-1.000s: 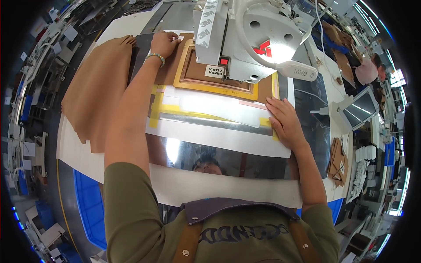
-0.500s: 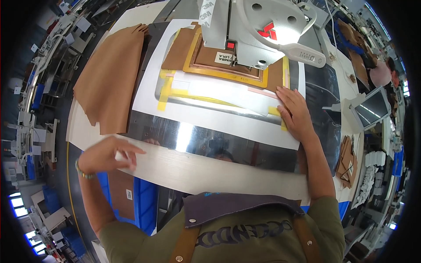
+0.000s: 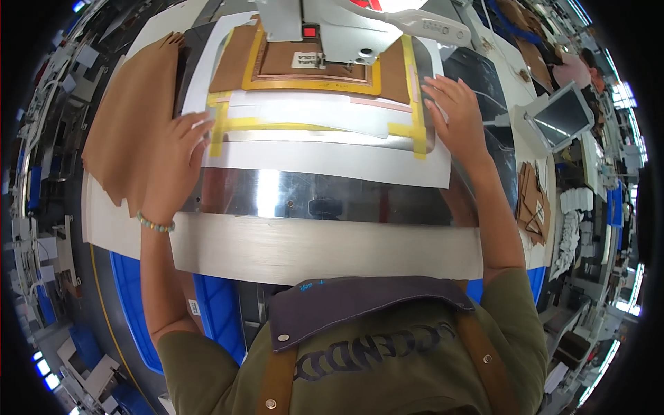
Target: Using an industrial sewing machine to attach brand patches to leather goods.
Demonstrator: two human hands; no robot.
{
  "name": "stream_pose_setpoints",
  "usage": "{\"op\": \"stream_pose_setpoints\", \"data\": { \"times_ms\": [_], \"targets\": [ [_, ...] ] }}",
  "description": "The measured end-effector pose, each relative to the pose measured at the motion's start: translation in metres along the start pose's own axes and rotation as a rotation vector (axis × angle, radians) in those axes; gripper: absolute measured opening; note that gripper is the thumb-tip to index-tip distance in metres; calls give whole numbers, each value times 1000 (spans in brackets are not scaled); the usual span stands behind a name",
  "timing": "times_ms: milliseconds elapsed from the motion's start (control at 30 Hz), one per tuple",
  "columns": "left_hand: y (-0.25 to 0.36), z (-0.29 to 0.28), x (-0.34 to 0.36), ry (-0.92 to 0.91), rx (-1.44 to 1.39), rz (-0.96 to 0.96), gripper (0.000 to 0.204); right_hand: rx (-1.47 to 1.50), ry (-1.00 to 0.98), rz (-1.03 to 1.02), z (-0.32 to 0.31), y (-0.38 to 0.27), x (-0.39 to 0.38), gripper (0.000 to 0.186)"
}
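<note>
The yellow frame [image 3: 311, 86], taken as the clock's centre, lies on a brown sheet [image 3: 395, 77], with a pale label [image 3: 308, 60] showing inside its border. A white sewing-machine head [image 3: 353, 43] reaches in from 12 o'clock and covers part of the frame. At 8 o'clock, the left hand [image 3: 183, 149] is half open, its fingers loosely bent and slightly blurred, with nothing seen in its grasp; its fingertips come up to the left side of a white paper [image 3: 311, 153], though whether they touch it I cannot tell. A beaded bracelet [image 3: 155, 225] circles that wrist. At 4 o'clock, the right hand [image 3: 456, 117] is open and gripping nothing that shows, fingers reaching toward 11 o'clock, just beside the yellow tape [image 3: 419, 138] at the frame's right; contact there is also unclear. The paper spreads out below the brown sheet toward 6 o'clock, and past it comes a shiny metal plate [image 3: 366, 200] on a pale tabletop [image 3: 325, 245]. A large brown piece [image 3: 131, 117] lies between 8 and 9 o'clock, beside and partly behind the left hand. Well apart from the frame, a tilted screen [image 3: 561, 119] stands between 3 and 4 o'clock, smaller brown pieces [image 3: 531, 204] lie at 4, and a blue bin [image 3: 220, 315] sits near 7.
</note>
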State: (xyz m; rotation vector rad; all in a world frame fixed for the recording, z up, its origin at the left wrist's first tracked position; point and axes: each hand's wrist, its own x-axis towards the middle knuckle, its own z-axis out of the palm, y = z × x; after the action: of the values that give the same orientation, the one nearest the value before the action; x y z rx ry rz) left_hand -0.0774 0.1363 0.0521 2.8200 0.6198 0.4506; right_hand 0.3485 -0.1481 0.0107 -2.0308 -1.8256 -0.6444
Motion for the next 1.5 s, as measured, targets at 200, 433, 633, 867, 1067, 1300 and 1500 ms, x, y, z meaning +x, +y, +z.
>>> {"op": "stream_pose_setpoints", "data": {
  "times_ms": [200, 433, 633, 867, 1067, 1300, 1500],
  "targets": [
    [-45, 64, 50, 113, 240, 99, 41, 106, -8, 34, 0, 11, 14, 24],
    [-63, 79, 51, 74, 160, 37, 47, 54, 9, -126, 23, -14, 22, 14],
    [-54, 73, 51, 72, 144, 73, 45, -163, -54, -287, 28, -5, 28, 14],
    [-48, 68, 49, 42, 154, 87, 43, -191, -56, -251, 11, -14, 9, 15],
    [-48, 72, 41, 45, 231, 53, 48, 42, -132, 87, 5, 9, 10, 32],
    [-59, 79, 39, -5, 282, 50, 56, 38, -223, 75, 48, 25, 11, 62],
    [-53, 78, 38, -8, 273, -5, 54, -252, -361, 341, 41, 68, -11, 75]
  ]
}}
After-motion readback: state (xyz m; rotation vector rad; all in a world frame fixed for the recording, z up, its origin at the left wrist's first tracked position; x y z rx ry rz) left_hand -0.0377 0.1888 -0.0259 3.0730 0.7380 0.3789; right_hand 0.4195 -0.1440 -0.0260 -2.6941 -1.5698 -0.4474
